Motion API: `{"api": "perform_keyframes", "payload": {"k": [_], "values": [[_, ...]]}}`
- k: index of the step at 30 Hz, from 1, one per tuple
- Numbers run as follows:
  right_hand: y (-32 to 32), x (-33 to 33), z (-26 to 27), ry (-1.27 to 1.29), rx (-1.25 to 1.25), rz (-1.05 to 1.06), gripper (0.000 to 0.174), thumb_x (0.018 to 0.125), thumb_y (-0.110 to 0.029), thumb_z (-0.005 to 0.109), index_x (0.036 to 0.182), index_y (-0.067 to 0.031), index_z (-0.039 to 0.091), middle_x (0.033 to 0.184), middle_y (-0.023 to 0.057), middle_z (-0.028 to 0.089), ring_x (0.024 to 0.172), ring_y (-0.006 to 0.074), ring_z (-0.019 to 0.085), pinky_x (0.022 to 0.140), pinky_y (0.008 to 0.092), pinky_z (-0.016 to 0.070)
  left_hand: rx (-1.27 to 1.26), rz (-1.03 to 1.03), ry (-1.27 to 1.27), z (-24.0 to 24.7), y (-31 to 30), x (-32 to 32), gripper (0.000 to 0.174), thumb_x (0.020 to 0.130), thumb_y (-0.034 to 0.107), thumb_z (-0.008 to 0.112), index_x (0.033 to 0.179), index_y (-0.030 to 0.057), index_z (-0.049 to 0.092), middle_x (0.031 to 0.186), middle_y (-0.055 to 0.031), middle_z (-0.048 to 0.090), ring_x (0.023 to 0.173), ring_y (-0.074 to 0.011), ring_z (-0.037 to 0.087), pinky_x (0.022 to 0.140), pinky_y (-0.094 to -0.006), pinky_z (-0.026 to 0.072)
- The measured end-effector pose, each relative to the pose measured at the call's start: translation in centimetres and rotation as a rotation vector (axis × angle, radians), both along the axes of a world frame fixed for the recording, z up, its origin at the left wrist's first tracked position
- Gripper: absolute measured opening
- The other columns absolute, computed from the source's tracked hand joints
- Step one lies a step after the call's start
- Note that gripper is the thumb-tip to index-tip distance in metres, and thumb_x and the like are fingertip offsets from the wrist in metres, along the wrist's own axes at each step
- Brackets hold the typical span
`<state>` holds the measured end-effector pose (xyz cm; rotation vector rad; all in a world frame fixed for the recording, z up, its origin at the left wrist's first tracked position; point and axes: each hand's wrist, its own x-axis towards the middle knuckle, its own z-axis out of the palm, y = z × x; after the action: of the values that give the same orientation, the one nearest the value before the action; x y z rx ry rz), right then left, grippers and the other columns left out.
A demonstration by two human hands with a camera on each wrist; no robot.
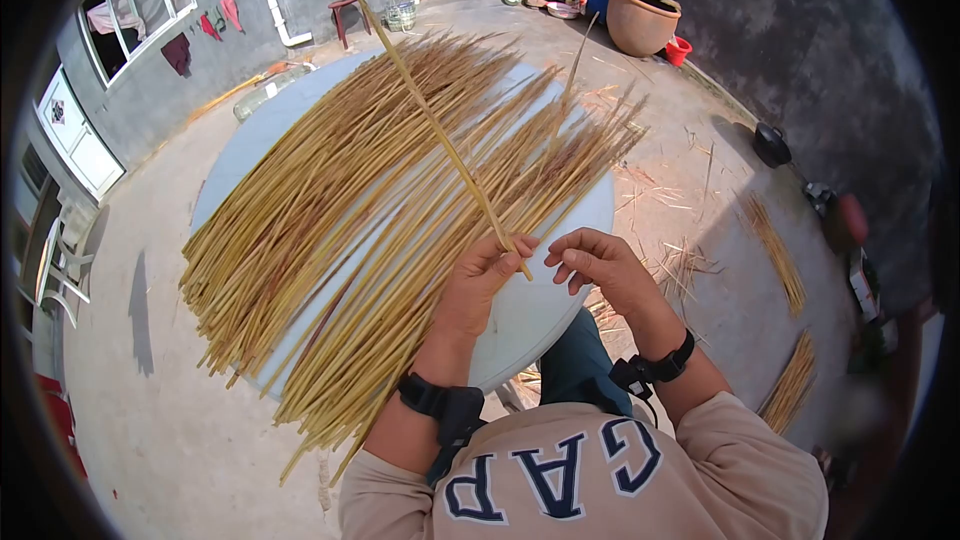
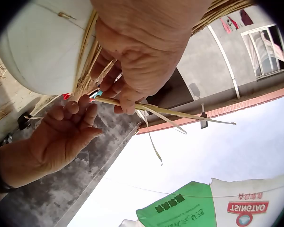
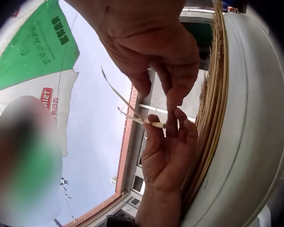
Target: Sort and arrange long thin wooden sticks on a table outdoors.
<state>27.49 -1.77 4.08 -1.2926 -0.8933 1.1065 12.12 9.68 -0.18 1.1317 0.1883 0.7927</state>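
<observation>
Left hand (image 1: 478, 285) has a single stalk (image 1: 430, 115) in a pinch grip, thumb and fingers closed on it just above its cut lower end. The stalk slants up and away over the round white surface (image 1: 545, 310), well clear of the others. In the left wrist view, thin peeled strips (image 2: 151, 137) curl off the stalk and hang loose.

Right hand (image 1: 600, 265) sits just beside that cut end, fingers curled and fingertips (image 3: 173, 105) pressed together against the left hand's fingertips. Whether that grip nips a strip or nothing at all, I cannot tell.

Under both hands, a broad fan of yellow stalks (image 1: 330, 210) covers most of the surface, with ends overhanging the near and left rims. More straw lies scattered on the concrete floor (image 1: 720, 270) to the right.

Writing now: the sweatshirt (image 1: 560, 465) carries big dark letters, "GAP". Overhead is a green and white umbrella (image 3: 33, 52) with a red label (image 3: 47, 97) showing "TSIN". The characters on the green panel are too small to read. A clay pot (image 1: 640, 18) stands at the far wall.
</observation>
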Motion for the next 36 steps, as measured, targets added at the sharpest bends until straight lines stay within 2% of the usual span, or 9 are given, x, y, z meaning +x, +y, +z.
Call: {"api": "perform_keyframes", "payload": {"k": [1,5,11,14,25,27,31,33,36], "values": [[0.6,-1.6,-0.6,-0.052,0.023,0.080,0.022,0.084,-0.018,0.059,0.096,0.0002,0.058,0.092,0.0080,0.060,0.074,0.0108,0.059,0.056,0.0209,0.0462,-0.027,-0.062,0.004,0.2,0.0,-0.2,0.015,0.087,0.016,0.054,0.093,0.0041,0.060,0.097,-0.0100,0.060,0.089,-0.0173,0.056,0.080,-0.0313,0.0426],[1.8,-4.1,-2.2,-0.082,0.062,0.024,0.020,0.082,-0.016,0.062,0.094,0.0010,0.060,0.077,0.0048,0.061,0.061,0.0103,0.058,0.050,0.0196,0.0442,-0.195,-0.258,-0.021,0.4,0.1,-0.6,0.017,0.088,0.014,0.053,0.098,0.0022,0.059,0.099,-0.0097,0.060,0.086,-0.0156,0.056,0.078,-0.0283,0.0439],[1.5,-4.2,-2.3,-0.002,-0.022,-0.009,0.017,0.084,-0.015,0.060,0.087,0.0010,0.062,0.064,0.0048,0.059,0.048,0.0100,0.056,0.040,0.0184,0.0411,-0.056,0.188,-0.010,0.5,0.3,-0.4,0.020,0.086,0.013,0.056,0.100,-0.0009,0.059,0.086,-0.0070,0.062,0.071,-0.0121,0.054,0.067,-0.0229,0.0450],[1.2,-4.4,-2.2,0.011,-0.051,0.020,0.018,0.084,-0.017,0.060,0.086,0.0005,0.062,0.062,0.0052,0.059,0.047,0.0098,0.056,0.039,0.0186,0.0409,-0.074,0.192,-0.053,-0.1,0.7,-0.5,0.016,0.082,0.010,0.060,0.096,-0.0001,0.061,0.078,-0.0044,0.062,0.069,-0.0098,0.055,0.064,-0.0219,0.0446],[0.7,-4.1,-2.4,0.099,-0.094,0.093,0.021,0.087,-0.019,0.055,0.088,0.0005,0.062,0.061,0.0061,0.059,0.045,0.0117,0.056,0.038,0.0203,0.0404,-0.122,0.146,-0.075,-0.3,0.9,-0.6,0.010,0.080,0.006,0.061,0.087,-0.0011,0.061,0.073,-0.0059,0.062,0.063,-0.0105,0.055,0.061,-0.0231,0.0461],[0.6,-3.8,-2.7,0.291,-0.087,0.182,0.021,0.087,-0.019,0.054,0.086,0.0003,0.061,0.061,0.0060,0.059,0.045,0.0115,0.055,0.038,0.0205,0.0404,-0.139,0.124,-0.087,-0.3,0.9,-0.6,0.009,0.080,0.006,0.061,0.086,-0.0009,0.061,0.073,-0.0060,0.062,0.063,-0.0106,0.056,0.061,-0.0233,0.0461],[0.7,-3.7,-3.0,0.317,-0.075,0.219,0.021,0.088,-0.019,0.053,0.091,0.0000,0.060,0.063,0.0061,0.059,0.047,0.0112,0.056,0.038,0.0203,0.0407,-0.097,0.160,-0.017,0.0,0.7,-0.6,0.006,0.082,0.006,0.059,0.084,-0.0003,0.058,0.070,-0.0044,0.059,0.062,-0.0094,0.055,0.060,-0.0216,0.0451],[0.9,-4.4,-2.5,0.056,-0.070,0.128,0.022,0.089,-0.020,0.051,0.096,-0.0005,0.056,0.066,0.0064,0.060,0.048,0.0109,0.056,0.039,0.0201,0.0414,-0.044,0.204,0.037,0.2,0.5,-0.6,0.006,0.083,0.006,0.058,0.083,0.0002,0.057,0.068,-0.0034,0.058,0.062,-0.0083,0.054,0.059,-0.0205,0.0443],[0.9,-4.6,-2.8,-0.053,-0.075,0.119,0.020,0.089,-0.021,0.051,0.092,-0.0015,0.053,0.066,0.0080,0.060,0.050,0.0128,0.058,0.041,0.0210,0.0437,0.098,0.232,0.117,0.7,0.0,-0.6,0.007,0.084,0.005,0.055,0.080,0.0008,0.054,0.066,-0.0012,0.054,0.061,-0.0060,0.051,0.057,-0.0191,0.0418]]}}
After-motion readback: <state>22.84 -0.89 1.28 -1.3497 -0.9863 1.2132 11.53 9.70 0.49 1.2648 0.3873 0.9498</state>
